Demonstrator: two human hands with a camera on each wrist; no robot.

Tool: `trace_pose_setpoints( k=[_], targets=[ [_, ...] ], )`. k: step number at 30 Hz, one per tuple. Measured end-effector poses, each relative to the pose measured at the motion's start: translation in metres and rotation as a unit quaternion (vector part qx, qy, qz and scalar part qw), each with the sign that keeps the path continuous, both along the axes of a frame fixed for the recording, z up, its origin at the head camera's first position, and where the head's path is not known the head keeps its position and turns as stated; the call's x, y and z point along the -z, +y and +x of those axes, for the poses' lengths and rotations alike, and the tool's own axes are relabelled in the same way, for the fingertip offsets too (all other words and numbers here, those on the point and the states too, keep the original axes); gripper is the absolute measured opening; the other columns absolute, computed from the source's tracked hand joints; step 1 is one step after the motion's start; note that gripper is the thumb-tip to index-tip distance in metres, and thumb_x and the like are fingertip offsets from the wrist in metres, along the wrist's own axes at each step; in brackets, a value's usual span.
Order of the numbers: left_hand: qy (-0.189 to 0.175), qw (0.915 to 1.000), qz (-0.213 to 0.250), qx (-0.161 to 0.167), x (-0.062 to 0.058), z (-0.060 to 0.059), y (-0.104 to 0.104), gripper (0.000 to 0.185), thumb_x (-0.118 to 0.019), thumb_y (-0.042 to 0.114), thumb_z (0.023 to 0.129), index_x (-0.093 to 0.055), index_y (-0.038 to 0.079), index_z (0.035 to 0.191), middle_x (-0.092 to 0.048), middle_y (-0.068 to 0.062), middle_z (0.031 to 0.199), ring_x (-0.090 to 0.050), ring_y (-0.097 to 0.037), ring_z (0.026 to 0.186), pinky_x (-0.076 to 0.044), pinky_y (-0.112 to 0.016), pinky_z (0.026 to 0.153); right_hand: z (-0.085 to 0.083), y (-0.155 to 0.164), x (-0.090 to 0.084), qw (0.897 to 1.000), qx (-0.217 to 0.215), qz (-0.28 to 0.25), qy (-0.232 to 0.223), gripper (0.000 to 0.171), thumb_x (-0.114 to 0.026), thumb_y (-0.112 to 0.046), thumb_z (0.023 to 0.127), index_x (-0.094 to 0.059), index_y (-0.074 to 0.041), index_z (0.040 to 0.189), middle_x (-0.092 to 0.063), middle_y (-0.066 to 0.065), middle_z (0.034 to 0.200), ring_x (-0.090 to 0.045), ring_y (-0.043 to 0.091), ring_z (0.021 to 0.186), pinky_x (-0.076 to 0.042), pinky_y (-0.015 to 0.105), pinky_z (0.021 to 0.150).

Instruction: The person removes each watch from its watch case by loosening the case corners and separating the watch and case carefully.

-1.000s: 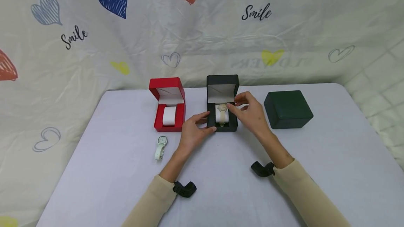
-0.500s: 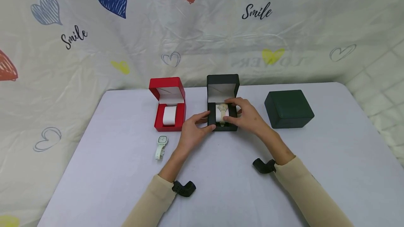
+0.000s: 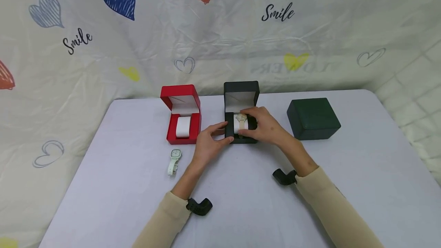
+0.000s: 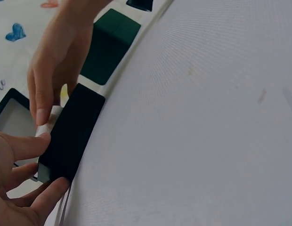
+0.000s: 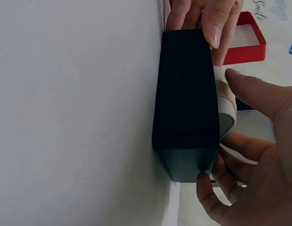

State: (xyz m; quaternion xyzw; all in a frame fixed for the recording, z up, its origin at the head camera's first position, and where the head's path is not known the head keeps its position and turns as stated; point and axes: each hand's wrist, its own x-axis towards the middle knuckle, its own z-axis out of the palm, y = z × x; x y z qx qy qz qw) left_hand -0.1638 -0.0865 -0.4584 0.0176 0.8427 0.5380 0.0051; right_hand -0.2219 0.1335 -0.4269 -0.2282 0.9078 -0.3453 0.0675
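An open black watch box (image 3: 241, 91) stands mid-table, seen side-on as a black box (image 4: 70, 134) and from its front wall as a black box (image 5: 186, 103). Inside lies a white cushion (image 3: 237, 125) with a beige watch (image 3: 241, 118) strapped round it. My left hand (image 3: 225, 132) pinches the box's front left corner between thumb and fingers, its fingers (image 5: 202, 19) showing in the right wrist view. My right hand (image 3: 251, 123) curls over the cushion (image 5: 226, 110), thumb on the front right corner.
An open red box (image 3: 181, 116) holding a bare white cushion (image 3: 182, 126) stands left of the black one. A white watch (image 3: 173, 160) lies on the table in front of it. A closed dark green box (image 3: 312, 118) sits to the right. A printed cloth hangs behind.
My right hand has come down from above the watch's face onto the cushion, closing round it and the box's right side. The left hand has kept its hold on the corner.
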Motion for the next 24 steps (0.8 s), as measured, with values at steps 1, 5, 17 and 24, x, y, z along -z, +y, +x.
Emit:
trace_pose_setpoints(
  k=[1, 5, 17, 24],
  targets=[
    [0.0, 1.0, 0.0, 0.0, 0.0002, 0.0, -0.0004, 0.054, -0.084, 0.02, 0.088, -0.068, 0.022, 0.14, -0.068, -0.01, 0.139, -0.069, -0.029, 0.121, -0.06, -0.048, 0.099, 0.0, -0.001, -0.0005, 1.0, 0.003, 0.008, -0.001, 0.071, -0.084, -0.031, 0.088, -0.057, -0.003, 0.147, -0.057, 0.021, 0.148, -0.048, 0.041, 0.135, -0.045, 0.06, 0.112],
    [-0.002, 1.0, 0.006, 0.004, -0.0002, 0.0005, -0.0009, 0.054, -0.083, 0.019, 0.089, -0.068, 0.021, 0.14, -0.068, -0.01, 0.139, -0.068, -0.029, 0.122, -0.058, -0.048, 0.101, -0.0001, -0.003, -0.0008, 1.0, 0.011, 0.02, -0.005, 0.069, -0.084, -0.033, 0.087, -0.058, -0.005, 0.145, -0.055, 0.019, 0.148, -0.046, 0.04, 0.135, -0.044, 0.06, 0.112],
    [-0.006, 1.0, 0.006, 0.002, -0.0024, 0.0013, -0.0013, 0.053, -0.083, 0.019, 0.089, -0.068, 0.022, 0.14, -0.067, -0.009, 0.14, -0.068, -0.028, 0.122, -0.058, -0.049, 0.102, -0.0003, -0.0013, -0.0068, 0.999, -0.017, 0.041, 0.031, 0.063, -0.088, -0.037, 0.083, -0.06, -0.012, 0.133, -0.067, 0.012, 0.13, -0.056, 0.037, 0.119, -0.053, 0.054, 0.096],
    [-0.007, 0.9999, 0.006, 0.004, -0.0012, 0.0013, -0.0015, 0.054, -0.083, 0.019, 0.089, -0.067, 0.022, 0.14, -0.066, -0.009, 0.141, -0.068, -0.029, 0.123, -0.057, -0.05, 0.103, 0.0014, -0.0006, -0.0045, 0.998, -0.03, 0.043, 0.041, 0.073, -0.088, -0.034, 0.083, -0.058, -0.004, 0.142, -0.061, 0.017, 0.14, -0.053, 0.038, 0.13, -0.046, 0.059, 0.109]
  ],
)
